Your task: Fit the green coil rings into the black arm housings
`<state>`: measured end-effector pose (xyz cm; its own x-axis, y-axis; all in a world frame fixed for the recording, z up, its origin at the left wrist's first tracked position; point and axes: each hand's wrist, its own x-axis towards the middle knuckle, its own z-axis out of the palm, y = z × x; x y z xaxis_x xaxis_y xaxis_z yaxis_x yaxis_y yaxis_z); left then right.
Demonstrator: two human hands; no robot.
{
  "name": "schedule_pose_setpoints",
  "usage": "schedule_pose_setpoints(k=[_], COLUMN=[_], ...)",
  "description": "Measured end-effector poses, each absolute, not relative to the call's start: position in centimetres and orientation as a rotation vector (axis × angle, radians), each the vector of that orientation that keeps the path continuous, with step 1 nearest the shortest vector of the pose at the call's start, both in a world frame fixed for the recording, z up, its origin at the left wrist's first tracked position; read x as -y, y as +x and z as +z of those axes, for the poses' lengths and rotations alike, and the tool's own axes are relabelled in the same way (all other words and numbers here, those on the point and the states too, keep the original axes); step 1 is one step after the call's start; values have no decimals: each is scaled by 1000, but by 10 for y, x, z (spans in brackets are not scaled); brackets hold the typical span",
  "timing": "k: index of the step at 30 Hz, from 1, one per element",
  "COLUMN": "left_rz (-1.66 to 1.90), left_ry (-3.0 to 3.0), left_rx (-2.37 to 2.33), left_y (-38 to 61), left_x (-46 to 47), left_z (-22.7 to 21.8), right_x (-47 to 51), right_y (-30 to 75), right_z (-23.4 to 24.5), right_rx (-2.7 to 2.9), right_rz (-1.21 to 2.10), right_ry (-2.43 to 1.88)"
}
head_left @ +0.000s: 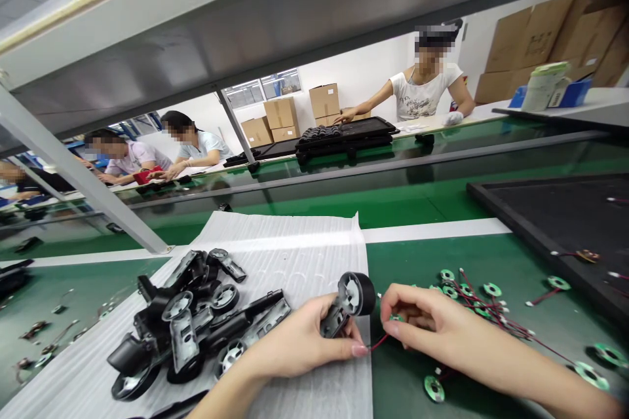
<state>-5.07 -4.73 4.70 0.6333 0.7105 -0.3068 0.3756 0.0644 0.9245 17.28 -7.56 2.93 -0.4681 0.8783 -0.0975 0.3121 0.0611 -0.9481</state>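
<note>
Wrapped round a black plastic housing (361, 294) with a round head and a grey inside is my left hand (302, 340). The housing is tilted, its round end up. Close by on its right, my right hand (422, 321) pinches a small green ring-shaped circuit board (396, 318), mostly hidden by the fingers. A red wire (377, 343) runs from this board to my left fingertips. Similar black housings (184, 344) lie heaped on a white foam sheet (314, 255) to the left. Several green ring boards (491, 289) with wires lie around my right forearm.
A black tray (555, 209) with a few wired parts stands at the right. Beyond runs a green conveyor belt (422, 209), with co-workers (427, 88) seated along its far side. A metal shelf (196, 46) hangs overhead; its slanted post (83, 170) stands at the left.
</note>
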Motion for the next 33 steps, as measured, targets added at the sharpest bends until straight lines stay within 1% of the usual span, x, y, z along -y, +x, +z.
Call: schedule_pose_setpoints(k=[3, 7, 9, 11, 14, 17, 20, 25, 29, 33], left_rz=[424, 692, 876, 988, 975, 943, 939, 823, 707, 708], left_ry=[1599, 1581, 1416, 1122, 674, 523, 678, 1214, 1415, 1535], left_rx=[-1013, -1122, -1125, -1065, -963, -928, -926, -1133, -1151, -1163], left_y=[-53, -45, -37, -27, -15, -12, -17, -26, -27, -24], left_x=[46, 46, 51, 58, 70, 74, 68, 63, 72, 73], left_z=[45, 38, 32, 26, 16, 12, 15, 20, 20, 17], right_x=[75, 78, 81, 84, 89, 90, 88, 86, 90, 94], right_y=[173, 166, 158, 148, 135, 130, 134, 147, 150, 149], right_z=[28, 24, 19, 12, 4, 1, 6, 17, 19, 19], right_rx=[1970, 2017, 2013, 2012, 2027, 2022, 1975, 1887, 1882, 1902], right_rz=[1152, 944, 844, 754, 677, 682, 722, 730, 602, 434], right_ry=[-1275, -1244, -1191, -1136, -1123, -1138, -1116, -1177, -1092, -978])
